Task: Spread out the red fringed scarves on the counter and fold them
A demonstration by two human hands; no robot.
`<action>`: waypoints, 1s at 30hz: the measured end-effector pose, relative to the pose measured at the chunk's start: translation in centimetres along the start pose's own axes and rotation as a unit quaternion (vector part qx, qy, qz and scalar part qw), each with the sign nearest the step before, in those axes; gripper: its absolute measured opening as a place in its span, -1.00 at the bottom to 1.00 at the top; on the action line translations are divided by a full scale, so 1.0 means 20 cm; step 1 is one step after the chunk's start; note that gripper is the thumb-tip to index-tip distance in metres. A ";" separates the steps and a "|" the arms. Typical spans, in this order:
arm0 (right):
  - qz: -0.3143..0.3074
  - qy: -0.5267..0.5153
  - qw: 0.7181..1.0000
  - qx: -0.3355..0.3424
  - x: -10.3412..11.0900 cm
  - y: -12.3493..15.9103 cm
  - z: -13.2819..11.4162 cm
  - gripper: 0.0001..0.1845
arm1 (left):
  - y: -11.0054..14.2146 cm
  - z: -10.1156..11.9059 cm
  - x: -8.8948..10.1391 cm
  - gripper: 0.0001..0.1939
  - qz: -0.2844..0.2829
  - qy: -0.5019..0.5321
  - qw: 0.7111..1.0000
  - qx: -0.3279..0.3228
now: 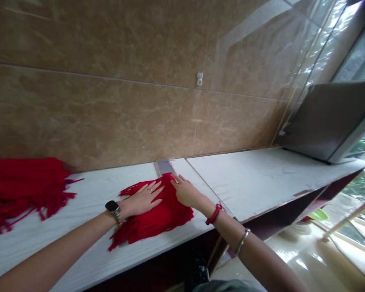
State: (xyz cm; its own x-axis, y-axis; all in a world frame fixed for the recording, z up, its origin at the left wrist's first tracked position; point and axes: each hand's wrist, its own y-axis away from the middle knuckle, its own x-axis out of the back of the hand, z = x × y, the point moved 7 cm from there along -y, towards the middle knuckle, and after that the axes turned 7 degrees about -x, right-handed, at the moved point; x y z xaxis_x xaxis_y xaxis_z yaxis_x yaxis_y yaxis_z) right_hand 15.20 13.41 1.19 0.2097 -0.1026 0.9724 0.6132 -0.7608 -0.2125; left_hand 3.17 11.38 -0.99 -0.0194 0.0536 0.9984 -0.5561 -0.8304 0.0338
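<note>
A folded red fringed scarf [173, 211] lies on the white countertop in front of me. My left hand [143, 199] rests flat on it with the fingers spread, near its fringed left side. At the scarf's far right corner is my right hand [187, 191], its fingers stretched out over the edge and touching the fabric. Just behind that corner lies a flat grey rectangular object [164, 167], partly covered by the scarf; its kind is unclear.
Another red fringed textile [27, 186] lies at the far left of the white countertop [231, 178]. A large grey box-like appliance [331, 117] stands at the right end. Brown wall tiles [109, 113] rise behind, with a small white figure [200, 78]. Open shelves sit underneath.
</note>
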 end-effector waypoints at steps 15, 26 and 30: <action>-0.133 -0.010 0.991 -0.006 -0.10 -0.39 -0.65 -0.43 | 0.76 -0.54 0.08 -0.28 0.012 0.017 0.985 0.174; -0.055 -0.026 0.997 0.042 -0.23 -0.44 -0.77 -0.42 | 0.71 -0.48 0.01 -0.04 -0.026 0.109 0.978 0.174; -0.034 -0.034 0.997 0.053 -0.28 -0.42 -0.75 -0.42 | 0.73 -0.47 -0.02 -0.03 -0.021 0.108 0.980 0.168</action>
State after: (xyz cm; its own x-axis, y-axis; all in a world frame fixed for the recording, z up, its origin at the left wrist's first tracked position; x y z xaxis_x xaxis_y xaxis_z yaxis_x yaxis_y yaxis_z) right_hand -2.47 10.83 -0.94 0.2132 -0.0065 0.9770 0.7046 -0.6917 -0.1584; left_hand -12.78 4.54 -1.31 -0.1988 0.1772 0.9639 -0.2554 -0.9589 0.1236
